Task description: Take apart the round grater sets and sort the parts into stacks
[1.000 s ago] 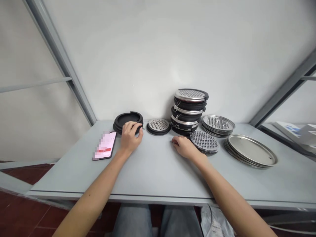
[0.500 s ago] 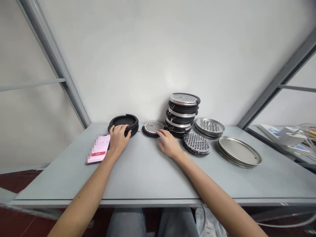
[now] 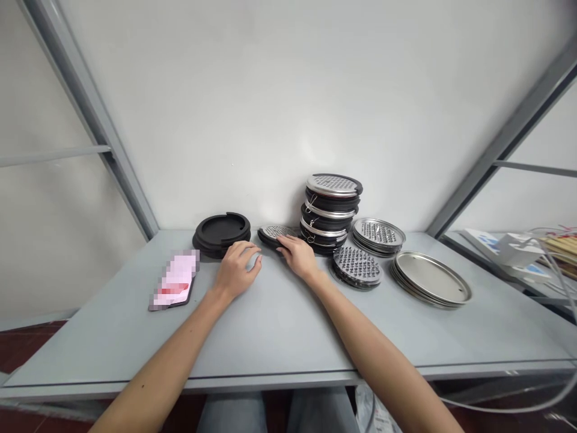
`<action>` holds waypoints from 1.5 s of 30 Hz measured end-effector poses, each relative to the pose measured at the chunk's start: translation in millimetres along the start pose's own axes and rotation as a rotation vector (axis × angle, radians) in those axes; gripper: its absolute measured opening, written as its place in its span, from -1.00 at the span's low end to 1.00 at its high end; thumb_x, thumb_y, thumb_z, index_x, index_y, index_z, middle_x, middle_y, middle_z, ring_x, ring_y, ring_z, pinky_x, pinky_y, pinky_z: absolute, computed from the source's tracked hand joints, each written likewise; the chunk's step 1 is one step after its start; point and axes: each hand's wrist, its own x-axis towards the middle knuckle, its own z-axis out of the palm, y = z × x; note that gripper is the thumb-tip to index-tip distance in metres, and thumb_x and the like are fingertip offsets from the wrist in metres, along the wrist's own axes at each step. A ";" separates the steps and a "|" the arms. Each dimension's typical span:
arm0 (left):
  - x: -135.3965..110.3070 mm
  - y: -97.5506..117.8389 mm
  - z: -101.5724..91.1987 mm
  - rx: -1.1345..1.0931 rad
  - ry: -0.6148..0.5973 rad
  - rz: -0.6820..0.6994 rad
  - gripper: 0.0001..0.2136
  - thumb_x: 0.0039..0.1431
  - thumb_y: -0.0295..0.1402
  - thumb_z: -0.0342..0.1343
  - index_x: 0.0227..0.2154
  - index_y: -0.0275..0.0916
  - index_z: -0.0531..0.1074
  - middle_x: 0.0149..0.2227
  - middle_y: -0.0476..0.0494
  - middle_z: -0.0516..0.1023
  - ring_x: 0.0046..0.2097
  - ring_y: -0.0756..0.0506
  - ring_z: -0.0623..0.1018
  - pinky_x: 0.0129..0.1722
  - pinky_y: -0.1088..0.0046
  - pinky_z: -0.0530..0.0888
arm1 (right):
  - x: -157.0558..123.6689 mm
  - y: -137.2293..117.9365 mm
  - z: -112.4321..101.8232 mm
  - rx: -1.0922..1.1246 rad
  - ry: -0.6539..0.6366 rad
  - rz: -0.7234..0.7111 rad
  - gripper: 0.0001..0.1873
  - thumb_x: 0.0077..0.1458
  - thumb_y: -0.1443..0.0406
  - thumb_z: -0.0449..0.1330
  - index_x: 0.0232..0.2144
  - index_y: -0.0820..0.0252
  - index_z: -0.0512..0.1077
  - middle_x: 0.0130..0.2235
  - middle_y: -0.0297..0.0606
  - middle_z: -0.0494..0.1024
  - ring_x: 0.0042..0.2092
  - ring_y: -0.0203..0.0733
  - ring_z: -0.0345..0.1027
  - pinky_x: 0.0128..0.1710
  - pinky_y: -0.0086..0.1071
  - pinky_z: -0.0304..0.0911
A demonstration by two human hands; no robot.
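Observation:
My right hand (image 3: 297,257) has its fingers over the front right edge of a small round grater (image 3: 276,231), a perforated metal disc in a black base. The grater looks slightly tilted; its near right part is hidden under my fingers. Above the table, my left hand (image 3: 238,267) is empty, its fingers curved and apart, between the grater and a stack of black round bases (image 3: 219,228). Just right of the grater rises a tall stack of black bases with metal discs (image 3: 331,210), small wire clips hanging from its side.
On the right lie coarse grater discs (image 3: 358,264), more grater discs (image 3: 378,233) behind them, and plain round metal trays (image 3: 433,276). A phone (image 3: 178,279) lies at the left. Metal frame posts (image 3: 97,120) flank the grey table (image 3: 279,337); a wall stands behind.
My left hand has come away from the black bases and moved right. My right hand has shifted slightly left and taken hold of the grater, which now looks tilted.

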 end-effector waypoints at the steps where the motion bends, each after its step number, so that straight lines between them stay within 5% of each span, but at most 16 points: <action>1: -0.5 0.0 -1.2 -0.013 0.002 -0.009 -0.85 0.21 -0.42 0.05 -0.20 -0.21 0.48 -0.19 -0.19 0.53 -0.09 -0.19 0.49 -0.02 0.19 0.45 | 0.2 0.4 -2.4 0.022 0.025 -0.004 -0.64 0.27 0.24 0.04 0.06 0.16 0.40 0.07 -0.14 0.49 0.13 -0.04 0.32 0.12 -0.19 0.23; 10: -2.9 1.8 -5.1 -0.171 -0.023 -0.185 -0.52 0.20 -0.40 0.10 0.17 -0.14 0.19 -0.02 -0.20 0.44 0.01 -0.18 0.47 0.05 0.18 0.42 | -13.9 -8.8 -50.9 0.316 0.274 -0.094 -0.65 0.27 0.24 0.00 0.06 0.16 0.35 0.04 -0.08 0.48 0.08 -0.06 0.34 0.13 -0.12 0.23; 15: -1.8 3.8 -0.8 -0.283 -0.032 -0.277 -0.34 0.22 -0.31 0.12 0.30 -0.12 -0.06 0.19 -0.32 0.28 0.10 -0.21 0.43 0.06 0.15 0.40 | -30.8 -1.8 -75.5 0.627 0.276 0.050 -0.64 0.25 0.14 0.05 0.01 0.13 0.39 0.04 -0.15 0.49 0.07 -0.07 0.36 0.12 -0.15 0.24; 18: -0.2 7.2 -3.0 -0.359 -0.070 -0.237 -0.49 0.27 -0.31 0.05 0.25 -0.16 0.08 0.17 -0.29 0.34 0.12 -0.20 0.42 0.07 0.21 0.41 | -35.0 6.9 -72.4 0.839 0.159 0.105 -0.60 0.21 0.08 0.09 0.01 0.15 0.40 0.00 -0.16 0.53 0.04 -0.07 0.40 0.07 -0.15 0.30; 21: 0.6 12.5 -7.2 -0.405 -0.094 -0.257 -0.70 0.28 -0.29 0.03 0.04 -0.22 0.33 -0.11 -0.16 0.53 -0.09 -0.16 0.53 -0.12 0.33 0.50 | -36.0 9.1 -67.7 0.958 0.070 0.117 -0.54 0.22 0.04 0.07 0.03 0.17 0.37 -0.05 -0.13 0.56 0.00 -0.05 0.43 0.02 -0.12 0.33; 26: -3.8 20.2 -6.9 -0.423 -0.119 -0.222 -0.80 0.22 -0.31 0.12 -0.12 -0.23 0.44 -0.23 -0.14 0.56 -0.20 -0.13 0.54 -0.38 0.45 0.51 | -40.1 -9.2 -72.5 0.683 0.216 -0.024 -0.47 0.08 0.05 0.23 0.06 0.14 0.35 0.05 -0.08 0.47 0.09 0.00 0.34 0.12 -0.08 0.24; 29: -7.2 20.9 -3.8 -0.403 -0.125 -0.118 -0.79 0.20 -0.40 0.12 -0.10 -0.21 0.45 -0.17 -0.18 0.59 -0.17 -0.15 0.57 -0.20 0.31 0.54 | -43.3 -19.2 -72.2 0.439 0.180 -0.165 -0.43 -0.01 0.09 0.33 0.04 0.09 0.38 0.07 -0.08 0.45 0.10 0.02 0.31 0.12 -0.07 0.23; 35: -5.3 20.2 -4.5 -0.357 0.023 -0.002 -0.83 0.12 -0.50 0.14 -0.22 -0.20 0.48 -0.15 -0.18 0.61 -0.10 -0.17 0.59 -0.06 0.21 0.50 | -41.2 -5.8 -68.1 0.317 0.162 -0.353 -0.67 0.17 0.28 0.18 0.00 0.05 0.43 0.01 -0.16 0.53 0.05 -0.07 0.37 0.07 -0.07 0.29; 45: 6.2 26.8 -25.4 -0.444 0.101 -0.100 -0.71 -0.09 -0.13 0.37 -0.52 -0.25 0.48 -0.51 -0.06 0.55 -0.48 -0.06 0.51 -0.48 0.45 0.45 | -43.8 5.6 -81.0 0.336 0.169 -0.182 -0.64 0.10 0.16 0.26 -0.05 0.11 0.46 -0.08 -0.16 0.57 -0.04 -0.07 0.44 0.01 -0.18 0.33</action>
